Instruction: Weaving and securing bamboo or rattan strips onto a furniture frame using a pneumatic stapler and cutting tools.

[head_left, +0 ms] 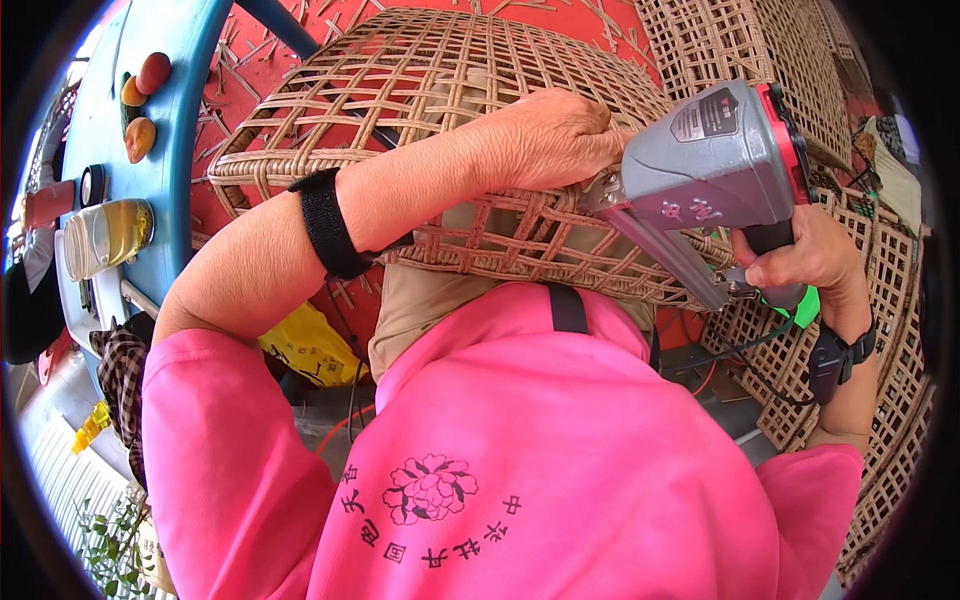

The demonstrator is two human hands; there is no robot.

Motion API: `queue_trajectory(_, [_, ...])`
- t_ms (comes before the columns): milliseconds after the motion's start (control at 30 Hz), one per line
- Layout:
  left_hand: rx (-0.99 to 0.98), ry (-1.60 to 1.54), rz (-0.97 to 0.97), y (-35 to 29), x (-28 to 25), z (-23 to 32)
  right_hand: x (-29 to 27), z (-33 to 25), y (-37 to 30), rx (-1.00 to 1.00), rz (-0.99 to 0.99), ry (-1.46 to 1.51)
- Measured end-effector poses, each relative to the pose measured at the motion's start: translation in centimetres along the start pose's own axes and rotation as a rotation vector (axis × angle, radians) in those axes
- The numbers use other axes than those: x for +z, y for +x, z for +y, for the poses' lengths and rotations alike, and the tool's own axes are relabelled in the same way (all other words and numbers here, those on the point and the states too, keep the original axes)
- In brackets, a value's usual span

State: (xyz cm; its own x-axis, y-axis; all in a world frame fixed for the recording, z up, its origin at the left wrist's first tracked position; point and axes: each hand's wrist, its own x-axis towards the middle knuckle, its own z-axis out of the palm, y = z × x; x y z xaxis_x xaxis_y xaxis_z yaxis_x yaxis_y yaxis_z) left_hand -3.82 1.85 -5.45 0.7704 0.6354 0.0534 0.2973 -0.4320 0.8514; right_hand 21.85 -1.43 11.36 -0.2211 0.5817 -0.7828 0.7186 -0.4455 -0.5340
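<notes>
My right hand [815,260] is wrapped around the black handle of a grey pneumatic nail gun [700,165] with a red end cap. The gun's nose meets the near rim of a woven basket [430,90] of tan strips, which lies across my lap. Its long metal magazine slants down over the weave. Right beside the nose, my left hand [565,140] is closed at the rim, fingers curled; what they pinch is hidden behind them. Below the handle a bright green piece [808,308] shows.
At left stands a blue table [170,200] with a jar of yellowish liquid [125,235] and several fruits [140,140]. More woven baskets [760,60] are stacked at right. Cut strips litter the red floor [350,25]. A dark hose [715,358] runs below the gun.
</notes>
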Motion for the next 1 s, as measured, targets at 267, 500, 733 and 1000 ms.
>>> queue_trajectory(267, [0.132, -0.009, -0.036, 0.2, 0.0, -0.9, -0.8, 0.0, 0.3, 0.088, -0.022, -0.03])
queue_trajectory(500, [0.307, 0.209, -0.034, 0.4, 0.2, -1.9, -0.2, -0.7, 0.2, 0.053, 0.004, -0.127])
queue_trajectory(733, [0.247, 0.157, -0.045, 0.3, 0.2, -1.7, -0.8, -0.4, 0.3, 0.067, -0.032, -0.114])
queue_trajectory(1000, [-0.02, -0.049, -0.045, 0.1, 0.0, -0.4, -1.7, -0.8, 1.0, 0.026, -0.083, -0.174])
